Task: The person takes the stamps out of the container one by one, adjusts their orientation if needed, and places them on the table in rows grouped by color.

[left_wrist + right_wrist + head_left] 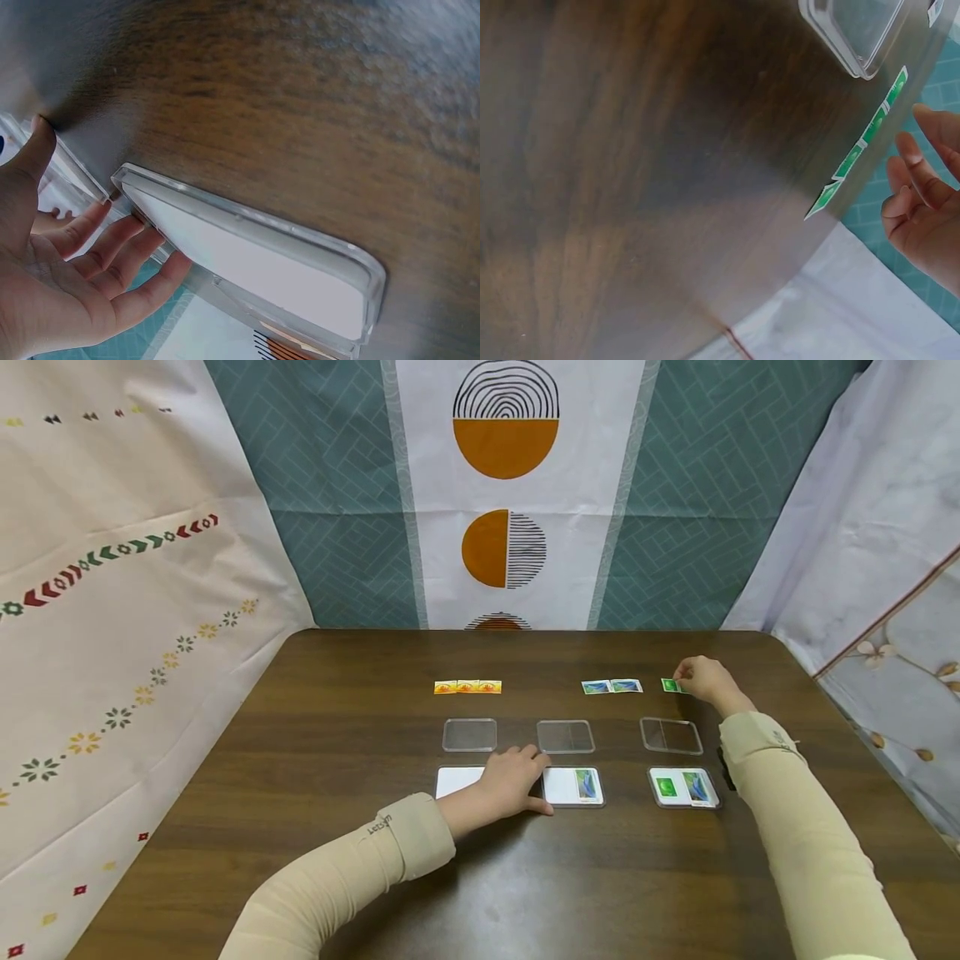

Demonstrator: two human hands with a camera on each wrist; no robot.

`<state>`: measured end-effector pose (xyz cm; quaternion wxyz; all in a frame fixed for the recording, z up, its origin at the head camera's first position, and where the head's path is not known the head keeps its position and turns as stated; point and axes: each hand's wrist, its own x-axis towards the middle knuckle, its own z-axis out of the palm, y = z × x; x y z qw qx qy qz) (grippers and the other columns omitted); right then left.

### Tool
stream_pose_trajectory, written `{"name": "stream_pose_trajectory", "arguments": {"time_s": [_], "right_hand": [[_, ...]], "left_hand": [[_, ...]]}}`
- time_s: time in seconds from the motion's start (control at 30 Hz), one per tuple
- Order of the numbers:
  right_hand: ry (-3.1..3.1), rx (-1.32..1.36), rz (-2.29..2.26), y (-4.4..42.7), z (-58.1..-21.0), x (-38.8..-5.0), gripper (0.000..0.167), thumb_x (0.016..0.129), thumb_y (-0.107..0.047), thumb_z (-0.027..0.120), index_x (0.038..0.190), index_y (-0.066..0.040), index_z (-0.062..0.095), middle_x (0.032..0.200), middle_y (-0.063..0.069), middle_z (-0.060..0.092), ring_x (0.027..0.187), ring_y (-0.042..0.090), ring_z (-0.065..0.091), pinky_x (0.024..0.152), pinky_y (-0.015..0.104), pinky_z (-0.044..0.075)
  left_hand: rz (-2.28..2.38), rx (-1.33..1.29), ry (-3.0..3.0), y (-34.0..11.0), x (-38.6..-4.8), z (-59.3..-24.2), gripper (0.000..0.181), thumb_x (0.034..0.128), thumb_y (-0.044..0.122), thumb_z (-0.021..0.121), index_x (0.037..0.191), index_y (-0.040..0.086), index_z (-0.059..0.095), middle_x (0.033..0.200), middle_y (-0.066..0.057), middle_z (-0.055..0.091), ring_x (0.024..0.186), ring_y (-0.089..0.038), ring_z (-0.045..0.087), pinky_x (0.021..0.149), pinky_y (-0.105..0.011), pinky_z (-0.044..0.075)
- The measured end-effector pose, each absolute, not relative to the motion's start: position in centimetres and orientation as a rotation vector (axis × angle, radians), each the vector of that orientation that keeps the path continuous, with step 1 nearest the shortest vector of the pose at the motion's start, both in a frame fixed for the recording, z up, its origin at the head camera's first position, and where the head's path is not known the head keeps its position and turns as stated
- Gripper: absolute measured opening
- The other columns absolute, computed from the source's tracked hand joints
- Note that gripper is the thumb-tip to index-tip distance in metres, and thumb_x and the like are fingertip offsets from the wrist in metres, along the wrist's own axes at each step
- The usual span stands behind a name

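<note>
My left hand (512,782) spreads over the gap between two clear cases with white inserts, the left case (455,779) and the middle case (561,787). Its thumb and index finger touch or nearly touch the middle case's left end. The other fingers lie by the left case (255,255). A blue stamp (586,784) sits on the middle case's right half. At the back right, my right hand (705,681) is over a row of green stamps (669,685). The right wrist view shows its fingers (911,148) loosely bent beside the green stamps (849,161), with nothing visibly held.
A third case (678,785) at right holds a green and a blue stamp. Behind the cases lie three clear lids (469,735). Orange stamps (468,687) and blue stamps (611,686) form rows near the back edge of the brown table (360,760).
</note>
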<state>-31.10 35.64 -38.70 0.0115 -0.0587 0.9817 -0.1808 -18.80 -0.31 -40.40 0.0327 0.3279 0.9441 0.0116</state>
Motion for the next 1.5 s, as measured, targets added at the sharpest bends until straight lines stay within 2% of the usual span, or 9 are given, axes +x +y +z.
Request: {"name": "stream_pose_trajectory", "arguments": {"time_s": [0.33, 0.6, 0.83, 1.0, 1.27, 1.5], "right_hand": [[3.046, -0.216, -0.594, 35.6, -38.7, -29.9, 0.014, 0.088, -0.009, 0.055, 0.089, 0.005, 0.060, 0.099, 0.033, 0.062, 0.094, 0.048, 0.057, 0.079, 0.057, 0.042], [3.051, -0.236, -0.647, 35.8, -39.1, -28.6, 0.017, 0.090, -0.009, 0.056, 0.093, 0.007, 0.061, 0.092, 0.028, 0.063, 0.089, 0.045, 0.057, 0.077, 0.054, 0.042], [3.071, -0.310, -0.700, 34.9, -39.0, -27.9, 0.013, 0.089, -0.008, 0.058, 0.092, 0.004, 0.063, 0.087, 0.024, 0.064, 0.084, 0.039, 0.059, 0.074, 0.051, 0.043], [3.085, -0.357, -0.733, 34.1, -38.7, -27.0, 0.010, 0.089, -0.007, 0.060, 0.089, 0.002, 0.064, 0.086, 0.020, 0.065, 0.079, 0.031, 0.059, 0.069, 0.041, 0.043], [3.040, -0.466, -0.825, 31.5, -38.1, -25.1, 0.009, 0.089, -0.005, 0.061, 0.092, 0.003, 0.064, 0.081, 0.013, 0.065, 0.059, 0.007, 0.045, 0.055, 0.025, 0.039], [2.995, -0.565, -0.902, 29.2, -38.2, -23.2, 0.007, 0.087, -0.002, 0.063, 0.091, 0.003, 0.064, 0.078, 0.010, 0.063, 0.062, 0.007, 0.044, 0.056, 0.023, 0.039]], "left_hand": [[0.031, 1.009, 2.914, -0.3, -18.8, -40.5, 0.068, 0.0706, 0.061, 0.070, 0.122, 0.018, 0.057, 0.113, 0.000, 0.060, 0.097, -0.020, 0.060, 0.072, -0.037, 0.051], [0.039, 1.022, 2.908, -0.4, -18.6, -40.6, 0.069, 0.0718, 0.061, 0.069, 0.124, 0.017, 0.056, 0.116, -0.001, 0.060, 0.098, -0.020, 0.060, 0.071, -0.036, 0.051], [0.037, 1.027, 2.926, -0.5, -18.7, -40.8, 0.068, 0.0705, 0.061, 0.070, 0.122, 0.017, 0.057, 0.112, -0.001, 0.060, 0.096, -0.020, 0.060, 0.070, -0.036, 0.051], [0.066, 1.026, 2.915, -0.3, -18.7, -40.8, 0.069, 0.0709, 0.060, 0.070, 0.123, 0.017, 0.057, 0.113, -0.001, 0.060, 0.095, -0.020, 0.060, 0.069, -0.036, 0.050], [0.064, 1.019, 2.912, -0.4, -18.7, -40.6, 0.068, 0.0710, 0.060, 0.070, 0.123, 0.017, 0.057, 0.113, -0.001, 0.060, 0.097, -0.021, 0.060, 0.071, -0.038, 0.051], [0.065, 1.027, 2.908, -0.4, -18.7, -40.7, 0.069, 0.0709, 0.060, 0.070, 0.123, 0.017, 0.057, 0.114, -0.001, 0.060, 0.098, -0.020, 0.060, 0.071, -0.038, 0.050]]}}
